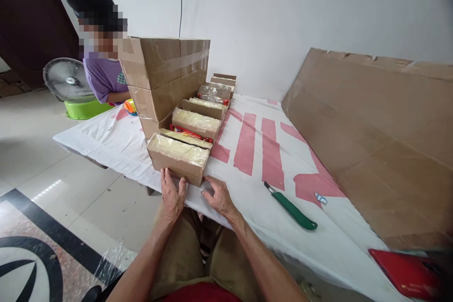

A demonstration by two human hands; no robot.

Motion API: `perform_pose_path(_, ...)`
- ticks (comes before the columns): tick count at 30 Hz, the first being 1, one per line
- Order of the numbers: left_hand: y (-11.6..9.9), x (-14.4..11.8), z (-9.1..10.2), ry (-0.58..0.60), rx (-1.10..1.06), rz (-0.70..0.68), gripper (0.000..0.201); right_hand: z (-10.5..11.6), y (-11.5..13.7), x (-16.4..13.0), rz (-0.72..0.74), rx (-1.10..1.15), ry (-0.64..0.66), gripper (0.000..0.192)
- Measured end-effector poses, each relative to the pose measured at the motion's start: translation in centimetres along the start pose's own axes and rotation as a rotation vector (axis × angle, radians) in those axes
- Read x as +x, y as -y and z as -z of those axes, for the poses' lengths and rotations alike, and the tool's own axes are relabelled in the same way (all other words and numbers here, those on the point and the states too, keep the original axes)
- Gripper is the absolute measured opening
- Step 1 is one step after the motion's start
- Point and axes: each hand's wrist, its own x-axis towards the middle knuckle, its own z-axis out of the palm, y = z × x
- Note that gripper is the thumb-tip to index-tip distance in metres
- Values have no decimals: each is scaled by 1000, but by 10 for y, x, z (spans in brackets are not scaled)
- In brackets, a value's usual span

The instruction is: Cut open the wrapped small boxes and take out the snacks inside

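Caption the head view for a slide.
Both hands, left hand and right hand, rest at the nearest wrapped box in a row, green-handled knife nearby.

the left hand point(172, 195) lies flat against the near end of a low brown cardboard box wrapped in clear film point(179, 159), the right hand point(218, 197) resting on the white-and-red cloth-covered table point(255, 151) just beside it — more such boxes line up behind. a green-handled utility knife point(290, 207) lies to the right, near a large flat cardboard sheet point(382, 137). a tall taped cardboard carton point(164, 78) stands left — a person in a purple shirt point(104, 78) sits behind it.
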Motion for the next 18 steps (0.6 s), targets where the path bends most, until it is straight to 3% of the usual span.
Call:
perform_pose_path(13,1,7,7,10,-34,34,79,-1,2,1,-28,30,-5,38)
perform_pose_path(18,3,16,15,-5,-45,90,89,-2,-1,1,-35,72,-20,32)
